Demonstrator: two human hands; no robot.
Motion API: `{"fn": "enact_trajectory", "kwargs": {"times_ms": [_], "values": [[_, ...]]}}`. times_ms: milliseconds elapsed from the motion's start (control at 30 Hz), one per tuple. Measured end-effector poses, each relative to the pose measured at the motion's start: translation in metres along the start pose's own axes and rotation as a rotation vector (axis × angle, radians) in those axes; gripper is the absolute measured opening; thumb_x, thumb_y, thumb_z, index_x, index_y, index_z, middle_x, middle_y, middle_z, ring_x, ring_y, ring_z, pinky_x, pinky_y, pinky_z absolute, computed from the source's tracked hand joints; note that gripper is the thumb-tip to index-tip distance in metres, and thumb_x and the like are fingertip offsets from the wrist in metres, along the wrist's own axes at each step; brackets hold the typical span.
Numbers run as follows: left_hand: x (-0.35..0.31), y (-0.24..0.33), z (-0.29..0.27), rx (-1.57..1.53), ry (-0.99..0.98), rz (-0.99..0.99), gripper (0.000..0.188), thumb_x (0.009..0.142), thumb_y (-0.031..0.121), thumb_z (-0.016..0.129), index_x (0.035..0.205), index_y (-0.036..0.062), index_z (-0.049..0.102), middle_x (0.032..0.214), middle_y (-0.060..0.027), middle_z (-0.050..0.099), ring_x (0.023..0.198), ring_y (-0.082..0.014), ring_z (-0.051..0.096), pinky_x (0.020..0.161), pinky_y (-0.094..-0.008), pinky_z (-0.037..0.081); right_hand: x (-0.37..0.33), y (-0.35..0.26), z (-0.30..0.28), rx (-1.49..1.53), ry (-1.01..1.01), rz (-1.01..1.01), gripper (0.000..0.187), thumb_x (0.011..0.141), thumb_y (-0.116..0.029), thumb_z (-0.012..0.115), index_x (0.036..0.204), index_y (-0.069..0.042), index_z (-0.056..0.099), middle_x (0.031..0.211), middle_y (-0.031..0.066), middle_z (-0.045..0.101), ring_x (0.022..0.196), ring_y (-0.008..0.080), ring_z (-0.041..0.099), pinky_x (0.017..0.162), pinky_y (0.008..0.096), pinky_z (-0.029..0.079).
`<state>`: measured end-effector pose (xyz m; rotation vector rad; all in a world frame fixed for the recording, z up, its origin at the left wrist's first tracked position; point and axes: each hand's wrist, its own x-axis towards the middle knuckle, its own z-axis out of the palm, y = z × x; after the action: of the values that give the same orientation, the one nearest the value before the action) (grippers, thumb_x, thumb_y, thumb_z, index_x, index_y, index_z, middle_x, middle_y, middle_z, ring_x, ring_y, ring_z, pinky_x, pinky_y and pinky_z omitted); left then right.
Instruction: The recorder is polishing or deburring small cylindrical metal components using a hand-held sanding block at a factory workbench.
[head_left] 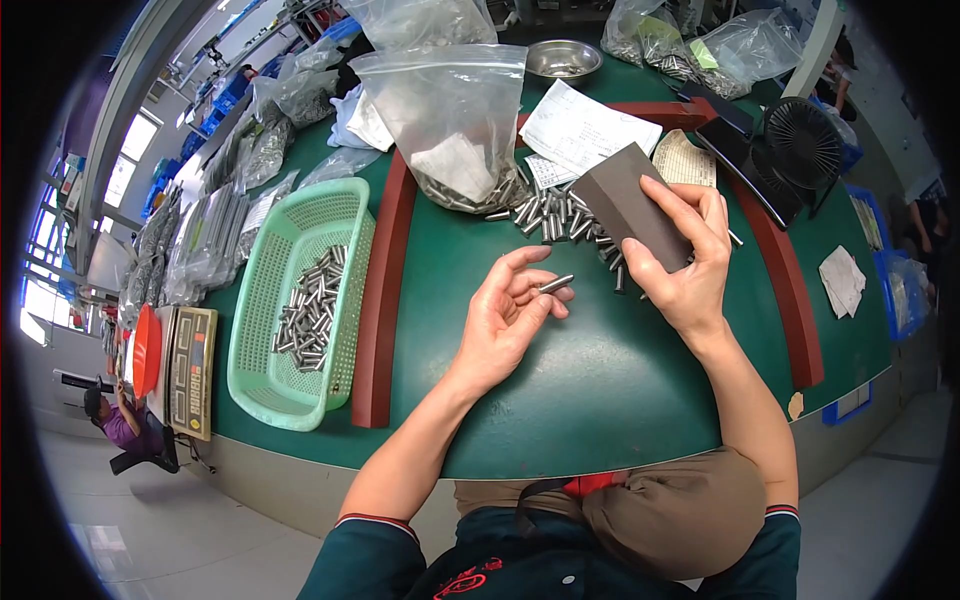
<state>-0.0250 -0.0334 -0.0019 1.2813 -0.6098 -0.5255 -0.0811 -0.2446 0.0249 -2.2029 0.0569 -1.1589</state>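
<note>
Between the thumb and fingers of my left hand [497, 330] is a small shiny metal pin [556, 284], tilted slightly up to the right. My right hand [697, 265] grips a dark grey-brown sanding block [630, 198] by its right side, thumb in front and fingers over the top. The block is held above a loose pile of similar metal pins [553, 218], hiding part of it. More pins lie in a light green plastic basket [298, 410] to the left of my hands. Behind the pile stands a clear zip bag [440, 85] with pins in its bottom.
Dark red bars [378, 300] border the green table [560, 400] on left, back and right. Papers [580, 125], a metal bowl [565, 60], a black fan [803, 138] and a dark tablet-like device [752, 178] are behind. A scale [190, 375] stands far left; a person [140, 425] sits beyond it.
</note>
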Motion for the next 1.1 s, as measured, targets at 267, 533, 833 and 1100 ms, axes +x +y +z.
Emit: {"fn": "enact_trajectory", "kwargs": {"times_ms": [267, 533, 833, 1100], "values": [[-0.016, 0.051, -0.003, 0.690, 0.279, 0.314, 0.033, 0.094, -0.006, 0.051, 0.126, -0.0037, 0.051, 0.109, -0.0162, 0.067, 0.094, -0.0185, 0.067, 0.085, -0.0300, 0.052, 0.010, 0.020, -0.007, -0.035, 0.113, 0.048, 0.050, 0.062, -0.023, 0.077, 0.110, -0.008, 0.072, 0.097, 0.0101, 0.058, 0.093, 0.0248, 0.054, 0.088, 0.0372, 0.042], [-0.104, 0.108, -0.074, 1.297, 0.760, 0.276, 0.029, 0.091, -0.008, 0.053, 0.119, -0.0038, 0.061, 0.104, -0.0136, 0.068, 0.089, -0.0204, 0.067, 0.081, -0.0320, 0.052, 0.019, 0.036, -0.015, -0.066, 0.211, 0.088, 0.048, 0.065, -0.024, 0.077, 0.108, -0.006, 0.073, 0.099, 0.0083, 0.060, 0.095, 0.0240, 0.054, 0.087, 0.0368, 0.044], [-0.080, 0.103, -0.057, 1.482, 0.702, 0.367, 0.025, 0.083, -0.004, 0.064, 0.108, -0.0013, 0.063, 0.099, -0.0133, 0.062, 0.096, -0.0285, 0.059, 0.084, -0.0390, 0.047, 0.015, 0.044, -0.011, -0.095, 0.231, 0.100, 0.048, 0.064, -0.025, 0.078, 0.109, -0.008, 0.073, 0.098, 0.0081, 0.059, 0.095, 0.0240, 0.054, 0.088, 0.0374, 0.044], [0.001, 0.060, -0.020, 1.399, 0.330, 0.519, 0.010, 0.075, 0.000, 0.070, 0.081, 0.0037, 0.063, 0.079, -0.0084, 0.058, 0.078, -0.0282, 0.055, 0.069, -0.0390, 0.042, 0.017, 0.046, -0.016, -0.100, 0.260, 0.094, 0.047, 0.063, -0.026, 0.079, 0.106, -0.009, 0.074, 0.097, 0.0077, 0.058, 0.095, 0.0243, 0.054, 0.088, 0.0380, 0.043]]}}
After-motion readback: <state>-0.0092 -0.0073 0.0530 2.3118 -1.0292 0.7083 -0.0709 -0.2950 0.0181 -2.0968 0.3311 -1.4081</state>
